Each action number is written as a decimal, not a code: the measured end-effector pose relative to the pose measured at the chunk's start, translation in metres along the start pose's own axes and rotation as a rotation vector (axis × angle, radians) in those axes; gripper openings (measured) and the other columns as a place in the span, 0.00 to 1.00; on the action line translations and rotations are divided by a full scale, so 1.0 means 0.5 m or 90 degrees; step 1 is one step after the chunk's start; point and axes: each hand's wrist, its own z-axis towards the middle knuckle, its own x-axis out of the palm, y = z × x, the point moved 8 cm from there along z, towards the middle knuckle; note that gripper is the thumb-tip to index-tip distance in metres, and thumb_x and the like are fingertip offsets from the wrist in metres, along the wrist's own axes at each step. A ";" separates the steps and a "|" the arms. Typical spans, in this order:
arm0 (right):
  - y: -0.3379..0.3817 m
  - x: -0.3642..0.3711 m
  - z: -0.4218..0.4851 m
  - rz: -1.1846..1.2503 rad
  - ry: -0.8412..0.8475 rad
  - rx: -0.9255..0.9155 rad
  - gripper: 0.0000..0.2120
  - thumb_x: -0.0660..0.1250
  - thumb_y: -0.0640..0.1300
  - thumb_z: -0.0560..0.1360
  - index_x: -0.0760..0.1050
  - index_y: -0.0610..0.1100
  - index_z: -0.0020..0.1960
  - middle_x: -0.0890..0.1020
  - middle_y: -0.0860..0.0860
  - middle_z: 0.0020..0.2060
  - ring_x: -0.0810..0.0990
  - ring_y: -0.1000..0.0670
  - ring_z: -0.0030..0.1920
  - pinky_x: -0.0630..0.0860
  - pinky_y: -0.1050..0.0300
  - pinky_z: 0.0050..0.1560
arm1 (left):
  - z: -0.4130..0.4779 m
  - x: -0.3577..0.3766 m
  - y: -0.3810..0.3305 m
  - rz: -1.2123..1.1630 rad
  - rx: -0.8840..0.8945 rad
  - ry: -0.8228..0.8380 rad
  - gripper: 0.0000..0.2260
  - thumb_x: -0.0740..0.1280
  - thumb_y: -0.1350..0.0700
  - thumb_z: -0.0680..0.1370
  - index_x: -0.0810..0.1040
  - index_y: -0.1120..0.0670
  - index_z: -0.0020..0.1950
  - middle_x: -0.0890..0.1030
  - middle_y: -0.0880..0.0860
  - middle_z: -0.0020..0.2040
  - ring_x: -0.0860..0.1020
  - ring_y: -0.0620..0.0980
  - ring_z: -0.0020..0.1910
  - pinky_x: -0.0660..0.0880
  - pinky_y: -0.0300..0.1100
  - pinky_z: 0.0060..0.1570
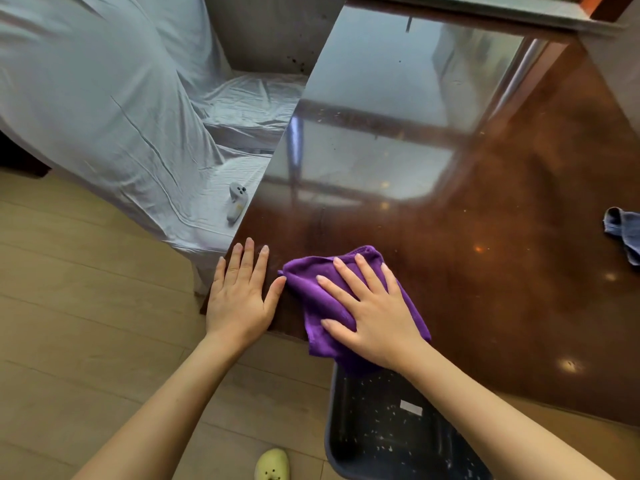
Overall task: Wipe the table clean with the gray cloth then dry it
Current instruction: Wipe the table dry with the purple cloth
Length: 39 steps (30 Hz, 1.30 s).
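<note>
A glossy brown table [502, 202] fills the right half of the view and mirrors a window. My right hand [374, 313] lies flat, fingers spread, on a purple cloth [311, 289] at the table's near left corner; part of the cloth hangs over the near edge. My left hand [239, 296] rests flat on the table's left corner beside the cloth, its thumb touching the fabric. A crumpled gray-blue cloth [623, 233] lies at the table's right side, partly cut off by the frame edge.
A dark bin [391, 431] speckled with crumbs stands on the floor below the near table edge. A sofa under a white sheet [121, 98] stands to the left, with a small white controller [237, 200] on it. A yellow slipper [272, 464] shows on the wooden floor.
</note>
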 end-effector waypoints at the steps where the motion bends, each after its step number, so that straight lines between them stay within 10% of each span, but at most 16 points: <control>1: -0.008 0.000 -0.013 0.002 0.000 0.008 0.29 0.41 0.69 0.73 0.40 0.65 0.72 0.47 0.57 0.75 0.39 0.48 0.75 0.35 0.42 0.72 | 0.000 0.000 0.000 0.008 0.000 0.000 0.35 0.35 0.35 0.71 0.47 0.49 0.75 0.47 0.52 0.77 0.44 0.48 0.75 0.39 0.47 0.73; 14: -0.020 -0.009 -0.006 -0.023 -0.026 0.179 0.31 0.44 0.65 0.73 0.47 0.57 0.74 0.49 0.47 0.77 0.43 0.38 0.75 0.39 0.32 0.69 | 0.000 -0.007 -0.009 0.039 0.009 -0.010 0.35 0.41 0.34 0.71 0.53 0.50 0.74 0.52 0.55 0.76 0.49 0.52 0.75 0.45 0.51 0.73; 28: -0.229 -0.053 -0.109 -0.029 -0.066 0.216 0.29 0.47 0.63 0.73 0.55 0.58 0.73 0.57 0.52 0.75 0.50 0.46 0.76 0.46 0.43 0.73 | 0.001 -0.017 -0.022 0.021 -0.021 0.021 0.37 0.42 0.33 0.71 0.51 0.52 0.75 0.48 0.57 0.77 0.44 0.51 0.75 0.42 0.51 0.74; 39: -0.319 -0.064 -0.125 -0.029 -0.062 0.225 0.29 0.46 0.63 0.73 0.52 0.59 0.73 0.54 0.54 0.76 0.47 0.48 0.76 0.43 0.45 0.73 | -0.031 0.052 -0.350 0.015 0.068 0.035 0.30 0.47 0.37 0.76 0.46 0.47 0.75 0.44 0.59 0.77 0.41 0.56 0.75 0.37 0.54 0.71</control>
